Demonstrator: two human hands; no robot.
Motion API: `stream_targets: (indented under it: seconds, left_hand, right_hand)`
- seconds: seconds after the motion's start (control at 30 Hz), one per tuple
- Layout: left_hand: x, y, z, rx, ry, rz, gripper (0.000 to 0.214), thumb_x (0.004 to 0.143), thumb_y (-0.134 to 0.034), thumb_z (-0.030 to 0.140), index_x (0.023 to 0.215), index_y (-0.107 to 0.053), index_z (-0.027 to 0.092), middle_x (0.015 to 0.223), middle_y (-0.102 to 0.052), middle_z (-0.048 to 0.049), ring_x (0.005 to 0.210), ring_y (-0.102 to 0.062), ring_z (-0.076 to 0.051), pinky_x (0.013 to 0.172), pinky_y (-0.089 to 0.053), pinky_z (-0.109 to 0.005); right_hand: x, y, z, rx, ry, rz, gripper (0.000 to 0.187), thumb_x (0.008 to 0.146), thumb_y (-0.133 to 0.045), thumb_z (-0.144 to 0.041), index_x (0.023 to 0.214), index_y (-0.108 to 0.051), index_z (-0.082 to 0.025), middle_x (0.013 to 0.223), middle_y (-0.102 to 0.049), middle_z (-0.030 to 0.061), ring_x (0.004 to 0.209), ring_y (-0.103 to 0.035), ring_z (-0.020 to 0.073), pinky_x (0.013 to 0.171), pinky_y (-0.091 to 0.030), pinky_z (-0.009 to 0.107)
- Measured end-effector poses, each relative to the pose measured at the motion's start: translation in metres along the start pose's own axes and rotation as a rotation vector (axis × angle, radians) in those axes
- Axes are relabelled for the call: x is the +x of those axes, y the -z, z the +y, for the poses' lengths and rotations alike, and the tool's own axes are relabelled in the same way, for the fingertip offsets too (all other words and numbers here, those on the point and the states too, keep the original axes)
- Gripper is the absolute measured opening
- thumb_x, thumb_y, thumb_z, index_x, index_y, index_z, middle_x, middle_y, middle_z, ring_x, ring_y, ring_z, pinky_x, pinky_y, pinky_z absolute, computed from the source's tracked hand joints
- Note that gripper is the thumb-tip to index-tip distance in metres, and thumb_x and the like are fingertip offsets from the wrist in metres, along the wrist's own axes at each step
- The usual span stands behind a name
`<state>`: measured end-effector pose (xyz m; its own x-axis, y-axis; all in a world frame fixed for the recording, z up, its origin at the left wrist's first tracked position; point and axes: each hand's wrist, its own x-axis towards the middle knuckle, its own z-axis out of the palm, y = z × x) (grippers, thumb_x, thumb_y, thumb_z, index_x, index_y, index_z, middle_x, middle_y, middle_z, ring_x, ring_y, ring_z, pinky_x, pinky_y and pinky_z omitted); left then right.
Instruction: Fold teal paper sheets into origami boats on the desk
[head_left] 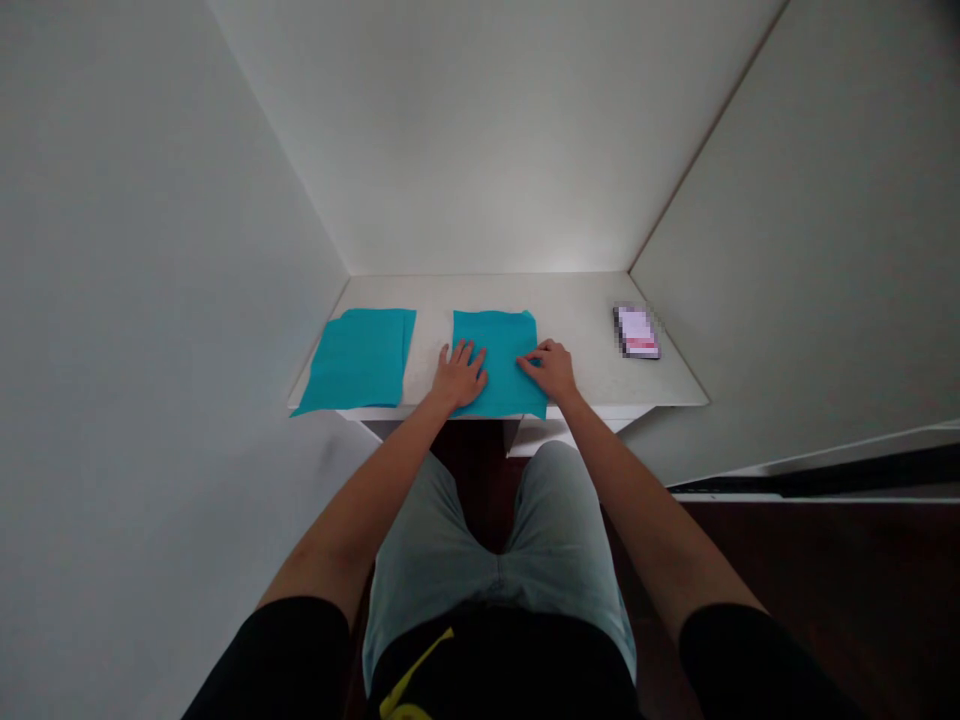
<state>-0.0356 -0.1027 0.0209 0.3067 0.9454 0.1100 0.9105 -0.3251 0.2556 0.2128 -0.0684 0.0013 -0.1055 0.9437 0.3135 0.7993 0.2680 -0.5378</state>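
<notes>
A teal cloth sheet lies flat in front of me, its near edge reaching just past the front edge of the white tabletop. My left hand rests on its left side, palm down with the fingers spread. At the right side of the same sheet is my right hand, its thumb and index finger pinched together on the cloth and the other fingers curled. To the left lies a stack of teal cloth sheets, slightly out of line with one another; their near left corner hangs over the table edge.
The white tabletop sits between walls on the left, back and right. A phone with a lit, blurred screen lies at the right. Below the table, a white drawer unit shows beside my knees.
</notes>
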Motion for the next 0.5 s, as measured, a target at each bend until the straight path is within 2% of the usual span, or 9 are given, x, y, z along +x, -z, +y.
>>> stream_targets:
  seconds: [0.07,0.1,0.23,0.37,0.5]
  left_hand:
    - [0.006,-0.004,0.016,-0.002,0.015,0.013,0.070,0.108,-0.047,0.044,0.169,-0.046,0.011,0.177,-0.039,-0.0215,0.169,-0.028,-0.038,0.138,-0.009,-0.061]
    - [0.009,-0.007,0.024,-0.019,0.024,0.027,0.072,0.109,-0.045,0.047,0.171,-0.041,0.011,0.178,-0.037,-0.0206,0.169,-0.027,-0.037,0.139,-0.010,-0.060]
    - [0.014,-0.023,0.044,-0.062,0.022,0.021,0.074,0.110,-0.040,0.056,0.174,-0.038,0.021,0.181,-0.034,-0.0125,0.171,-0.023,-0.035,0.139,-0.012,-0.060]
    - [0.007,-0.030,0.040,-0.027,-0.011,-0.003,0.075,0.108,-0.043,0.062,0.173,-0.041,0.025,0.183,-0.029,-0.0088,0.172,-0.019,-0.034,0.140,-0.010,-0.059]
    - [0.000,-0.027,0.034,0.007,-0.061,-0.018,0.076,0.109,-0.040,0.063,0.173,-0.041,0.021,0.183,-0.027,-0.0110,0.172,-0.019,-0.033,0.140,-0.011,-0.058]
  right_hand:
    - [-0.001,0.001,-0.002,-0.015,0.022,-0.029,0.027,0.095,-0.076,-0.050,0.093,-0.088,-0.025,0.106,-0.076,0.0113,0.105,-0.064,0.0322,0.098,-0.047,0.048]
    - [-0.002,0.001,-0.003,-0.018,0.030,-0.036,0.028,0.097,-0.074,-0.050,0.093,-0.087,-0.026,0.107,-0.077,0.0110,0.105,-0.064,0.0323,0.098,-0.046,0.048]
    - [-0.007,0.004,-0.007,-0.010,0.030,-0.026,0.035,0.104,-0.063,-0.053,0.104,-0.086,-0.025,0.107,-0.081,0.0109,0.106,-0.067,0.0324,0.099,-0.045,0.048]
    - [-0.011,0.006,-0.014,0.001,0.115,-0.061,0.038,0.107,-0.058,-0.051,0.126,-0.082,-0.029,0.128,-0.080,0.0107,0.121,-0.067,0.0340,0.108,-0.043,0.052]
    - [-0.016,0.006,-0.019,-0.030,0.191,-0.141,0.042,0.111,-0.048,-0.046,0.132,-0.080,-0.028,0.141,-0.077,0.0096,0.134,-0.065,0.0332,0.119,-0.037,0.057]
